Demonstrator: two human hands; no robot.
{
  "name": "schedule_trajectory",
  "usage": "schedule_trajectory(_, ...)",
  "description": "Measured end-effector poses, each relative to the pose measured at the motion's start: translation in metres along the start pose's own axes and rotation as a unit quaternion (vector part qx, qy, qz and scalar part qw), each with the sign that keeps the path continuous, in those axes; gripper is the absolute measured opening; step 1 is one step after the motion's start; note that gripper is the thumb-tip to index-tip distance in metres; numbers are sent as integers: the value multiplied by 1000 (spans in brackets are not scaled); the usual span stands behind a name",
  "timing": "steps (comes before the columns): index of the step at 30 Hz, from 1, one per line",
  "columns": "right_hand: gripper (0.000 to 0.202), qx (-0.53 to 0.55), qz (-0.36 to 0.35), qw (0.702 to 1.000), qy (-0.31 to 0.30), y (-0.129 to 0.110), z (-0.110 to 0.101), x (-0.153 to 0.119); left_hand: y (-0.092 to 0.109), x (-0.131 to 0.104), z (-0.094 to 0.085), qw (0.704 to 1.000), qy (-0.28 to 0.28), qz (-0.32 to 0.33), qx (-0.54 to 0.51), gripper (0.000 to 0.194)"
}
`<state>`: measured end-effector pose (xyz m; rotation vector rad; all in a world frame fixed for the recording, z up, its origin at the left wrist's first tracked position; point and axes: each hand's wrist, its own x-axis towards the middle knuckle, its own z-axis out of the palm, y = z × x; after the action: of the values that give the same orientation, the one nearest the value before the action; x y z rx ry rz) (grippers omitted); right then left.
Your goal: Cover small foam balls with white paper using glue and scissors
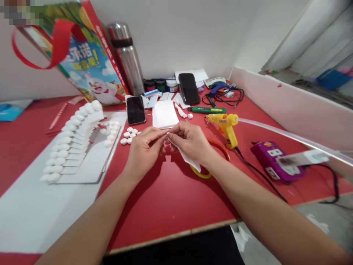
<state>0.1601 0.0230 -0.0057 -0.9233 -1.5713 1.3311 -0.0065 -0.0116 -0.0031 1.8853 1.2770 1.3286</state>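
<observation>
My left hand (143,151) and my right hand (191,141) meet over the red table, fingertips pinched together around a small white lump (168,134). Fingers hide most of the lump. From under my right palm hangs a thin white strip (190,160) that looks like paper or tissue; its upper part is covered. Just left of my left hand lies a cluster of white oval pieces (127,138). Further left stands a white stepped model (78,162) edged with rows of similar white ovals.
Behind my hands are a stack of white paper (165,114), a phone (135,110), a dark device (189,88) and a green pen-like tool (208,110). To the right lie a yellow glue gun (227,129), scissors (200,172) and a purple box (275,162). A steel flask (128,62) stands behind.
</observation>
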Motion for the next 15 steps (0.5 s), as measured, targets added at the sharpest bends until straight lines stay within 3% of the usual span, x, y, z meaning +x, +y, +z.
schedule_trajectory(5,7,-37,-9,999,-4,0,2,-1,2,0,2,996,31,46,67,19)
schedule_trajectory(9,9,83,92,992,11,-11,1,1,4,1,3,991,54,63,108,16)
schedule_trajectory(12,15,232,198,951,-43,-18,-8,6,4,2,1,995,53,24,82,13)
schedule_trajectory(15,32,303,274,904,-124,-17,-18,10,2,3,-2,997,44,16,69,12)
